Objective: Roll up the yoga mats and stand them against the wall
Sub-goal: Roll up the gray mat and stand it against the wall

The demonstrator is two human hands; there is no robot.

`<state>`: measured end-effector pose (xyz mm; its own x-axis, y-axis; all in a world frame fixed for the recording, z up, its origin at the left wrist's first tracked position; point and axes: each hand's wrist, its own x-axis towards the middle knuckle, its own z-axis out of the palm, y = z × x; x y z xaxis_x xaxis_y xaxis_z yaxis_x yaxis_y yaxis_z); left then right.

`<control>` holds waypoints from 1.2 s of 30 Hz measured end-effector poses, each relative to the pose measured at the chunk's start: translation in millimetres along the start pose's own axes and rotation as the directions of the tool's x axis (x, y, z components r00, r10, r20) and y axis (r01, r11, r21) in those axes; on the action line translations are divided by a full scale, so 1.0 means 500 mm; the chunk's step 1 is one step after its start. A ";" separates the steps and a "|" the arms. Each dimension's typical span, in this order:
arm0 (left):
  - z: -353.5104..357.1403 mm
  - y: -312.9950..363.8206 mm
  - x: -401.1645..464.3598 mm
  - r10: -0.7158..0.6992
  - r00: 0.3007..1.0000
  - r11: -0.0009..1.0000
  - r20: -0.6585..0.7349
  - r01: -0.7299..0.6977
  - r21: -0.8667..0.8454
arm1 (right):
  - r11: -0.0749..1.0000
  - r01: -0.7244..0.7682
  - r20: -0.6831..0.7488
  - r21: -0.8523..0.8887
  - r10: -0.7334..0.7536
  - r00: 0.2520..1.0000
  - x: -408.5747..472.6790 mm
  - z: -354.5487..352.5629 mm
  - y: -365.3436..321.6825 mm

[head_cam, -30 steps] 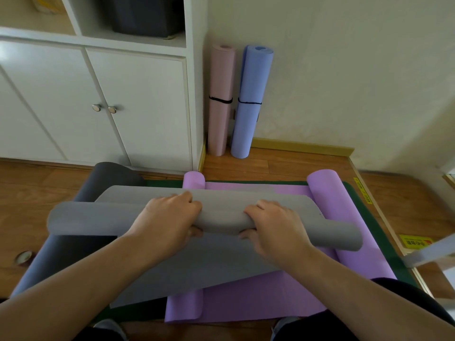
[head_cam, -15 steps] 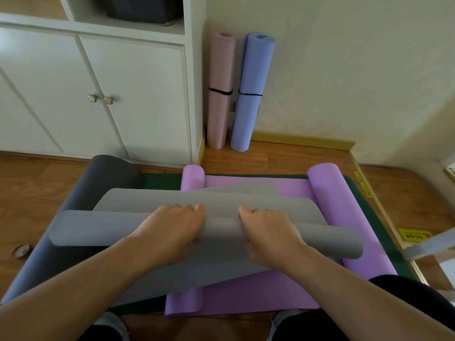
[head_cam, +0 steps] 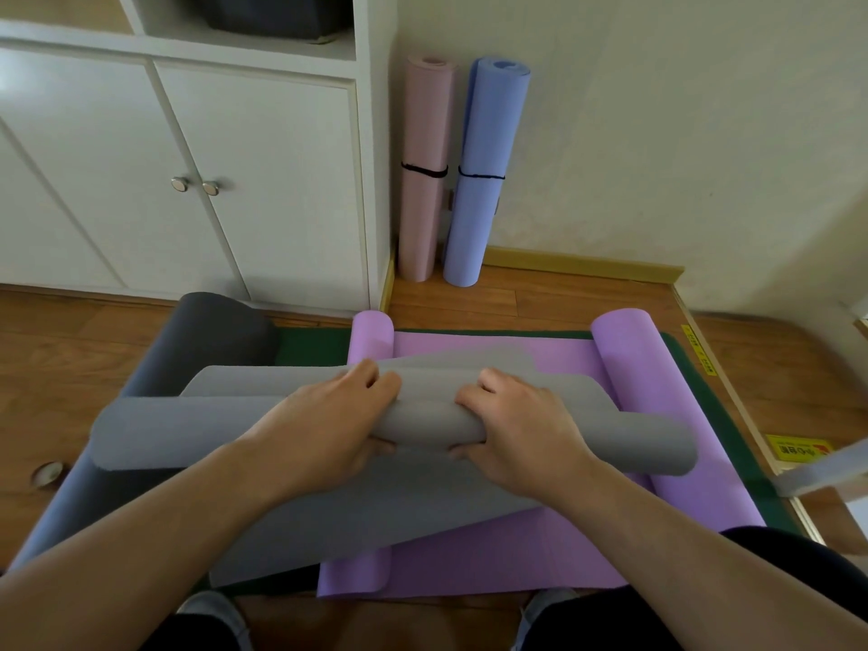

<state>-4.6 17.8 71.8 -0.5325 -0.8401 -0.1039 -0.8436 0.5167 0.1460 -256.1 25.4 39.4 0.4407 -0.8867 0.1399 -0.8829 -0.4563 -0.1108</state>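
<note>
A light grey yoga mat (head_cam: 188, 429) lies across the floor in front of me, partly rolled into a long tube. My left hand (head_cam: 329, 425) and my right hand (head_cam: 521, 429) both grip the middle of the roll, fingers over its top and thumbs under it. Its flat tail runs back toward my knees. Under it lies a purple mat (head_cam: 624, 364) with both ends curled up. A dark grey mat (head_cam: 206, 326) lies at the left, its far end rolled. A pink rolled mat (head_cam: 425, 166) and a blue rolled mat (head_cam: 488, 171) stand upright in the corner, each with a black band.
A dark green mat (head_cam: 310, 345) lies under the others on the wooden floor. White cabinet doors (head_cam: 244, 180) fill the left, the cream wall (head_cam: 681, 133) the right. A roll of tape (head_cam: 47, 473) lies at the left. A yellow label (head_cam: 798, 449) and a pale bar (head_cam: 826, 467) are at the right.
Both hands have shifted their hold on the grey roll, now wrapped tighter round its middle with thumbs beneath. The roll has turned a little further away from me.
</note>
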 end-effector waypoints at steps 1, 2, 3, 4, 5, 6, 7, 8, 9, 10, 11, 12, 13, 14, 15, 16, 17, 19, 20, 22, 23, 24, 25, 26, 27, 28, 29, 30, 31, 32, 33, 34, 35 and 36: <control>0.000 0.000 0.000 -0.010 1.000 1.000 -0.028 0.010 0.016 | 1.000 -0.010 -0.010 -0.003 0.009 1.000 -0.001 0.000 0.001; -0.001 0.000 0.000 -0.015 0.998 0.999 -0.066 0.018 0.048 | 1.000 -0.023 -0.017 -0.001 0.023 1.000 -0.002 -0.002 0.000; -0.003 0.002 0.000 -0.014 0.994 0.997 -0.111 0.023 0.079 | 0.999 -0.036 -0.022 0.004 0.036 0.999 -0.002 -0.005 -0.001; -0.003 0.003 0.000 -0.017 0.989 0.995 -0.147 0.031 0.094 | 0.999 -0.047 -0.021 0.007 0.047 0.999 -0.002 -0.008 -0.002; -0.003 0.005 0.000 -0.026 0.987 0.995 -0.160 0.042 0.093 | 0.999 -0.050 -0.012 0.001 0.050 0.999 -0.002 -0.010 -0.004; -0.002 0.008 -0.002 -0.037 0.987 0.995 -0.156 0.051 0.089 | 0.999 -0.048 0.009 -0.009 0.048 0.999 -0.001 -0.014 -0.007; 0.001 0.010 -0.004 -0.045 0.987 0.994 -0.153 0.059 0.090 | 0.999 -0.038 0.032 -0.018 0.038 0.999 0.001 -0.016 -0.011; 0.005 0.011 -0.005 -0.040 0.988 0.993 -0.150 0.055 0.100 | 0.999 -0.022 0.055 -0.025 0.024 0.998 0.001 -0.018 -0.014; 0.009 0.013 -0.005 -0.026 0.989 0.993 -0.148 0.043 0.112 | 0.999 -0.006 0.076 -0.033 0.009 0.997 0.001 -0.019 -0.018; 0.013 0.017 -0.006 -0.007 0.990 0.992 -0.142 0.025 0.125 | 0.999 0.010 0.097 -0.042 -0.006 0.995 0.000 -0.020 -0.022; 0.017 0.022 -0.007 0.003 0.993 0.990 -0.119 0.013 0.138 | 0.998 0.028 0.116 -0.054 -0.022 0.993 -0.001 -0.020 -0.025; 0.023 0.026 -0.008 0.007 0.995 0.989 -0.097 0.007 0.147 | 0.997 0.041 0.140 -0.066 -0.031 0.990 -0.003 -0.018 -0.028; 0.029 0.029 -0.009 0.004 0.997 0.989 -0.077 0.008 0.150 | 0.996 0.045 0.165 -0.075 -0.032 0.986 -0.005 -0.016 -0.028; 0.033 0.032 -0.009 -0.004 0.998 0.989 -0.058 0.013 0.149 | 0.996 0.039 0.192 -0.086 -0.022 0.981 -0.005 -0.015 -0.029; 0.036 0.035 -0.009 -0.013 0.999 0.990 -0.040 0.019 0.142 | 0.995 0.030 0.218 -0.094 -0.009 0.976 -0.004 -0.015 -0.028; 0.039 0.037 -0.009 -0.018 1.000 0.990 -0.020 0.020 0.140 | 0.995 0.024 0.242 -0.101 0.001 0.970 -0.003 -0.014 -0.028; 0.041 0.037 -0.009 -0.020 1.000 0.989 0.002 0.020 0.150 | 0.995 0.014 0.262 -0.103 0.014 0.965 -0.002 -0.013 -0.028; 0.043 0.039 -0.007 -0.034 0.998 0.980 0.057 0.022 0.198 | 0.993 0.009 0.301 -0.115 0.026 0.953 -0.002 -0.010 -0.030; 0.046 0.038 -0.005 -0.037 0.997 0.974 0.070 0.020 0.224 | 0.991 0.019 0.320 -0.129 0.023 0.947 -0.002 -0.009 -0.032; 0.048 0.037 -0.002 -0.041 0.995 0.966 0.094 0.015 0.259 | 0.989 0.034 0.346 -0.144 0.019 0.938 -0.003 -0.008 -0.034; 0.048 0.036 -0.002 -0.046 0.993 0.967 0.109 0.017 0.256 | 0.989 0.035 0.348 -0.143 0.017 0.937 -0.004 -0.008 -0.034; 0.049 0.033 -0.001 -0.048 0.991 0.971 0.125 0.017 0.240 | 0.990 0.038 0.339 -0.139 0.011 0.941 -0.005 -0.008 -0.034; 0.051 0.031 -0.001 -0.048 0.989 0.977 0.139 0.018 0.215 | 0.991 0.040 0.322 -0.128 0.003 0.947 -0.006 -0.007 -0.035; 0.051 0.028 -0.001 -0.047 0.988 0.983 0.148 0.019 0.183 | 0.993 0.042 0.288 -0.112 -0.008 0.958 -0.009 -0.004 -0.036; 0.050 0.026 -0.002 -0.045 0.986 0.989 0.160 0.022 0.148 | 0.993 0.049 0.246 -0.104 -0.022 0.969 -0.013 0.000 -0.037; 0.048 0.023 -0.002 -0.047 0.983 0.994 0.176 0.028 0.110 | 0.992 0.050 0.218 -0.116 -0.024 0.976 -0.016 0.004 -0.038; 0.045 0.020 -0.002 -0.052 0.980 0.997 0.191 0.039 0.070 | 0.989 0.045 0.214 -0.143 -0.014 0.977 -0.019 0.010 -0.039; 0.041 0.015 -0.001 -0.056 0.977 0.998 0.203 0.051 0.033 | 0.984 0.041 0.226 -0.173 -0.001 0.974 -0.020 0.016 -0.040; 0.038 0.011 -0.001 -0.057 0.976 0.998 0.208 0.057 0.005 | 0.982 0.043 0.225 -0.187 0.000 0.974 -0.020 0.021 -0.042; 0.035 0.009 -0.001 -0.050 0.978 0.999 0.204 0.053 -0.007 | 0.983 0.045 0.227 -0.175 -0.004 0.974 -0.020 0.024 -0.043; 0.033 0.009 -0.002 -0.041 0.980 0.999 0.194 0.042 -0.004 | 0.985 0.052 0.216 -0.165 -0.016 0.976 -0.018 0.023 -0.042; 0.032 0.012 -0.004 -0.033 0.983 0.999 0.181 0.032 0.009 | 0.986 0.060 0.221 -0.155 -0.025 0.975 -0.015 0.017 -0.042; 0.032 0.016 -0.007 -0.030 0.986 0.999 0.162 0.025 0.032 | 0.986 0.069 0.235 -0.150 -0.032 0.971 -0.012 0.012 -0.042; 0.033 0.023 -0.009 -0.034 0.990 0.998 0.135 0.026 0.065 | 0.988 0.067 0.249 -0.141 -0.030 0.968 -0.010 0.006 -0.042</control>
<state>-12.8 30.2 57.6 -0.5075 -0.8273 -0.2410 -0.8598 0.5044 0.0793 -239.3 38.9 38.0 0.4935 -0.8633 -0.1063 -0.8654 -0.4995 0.0389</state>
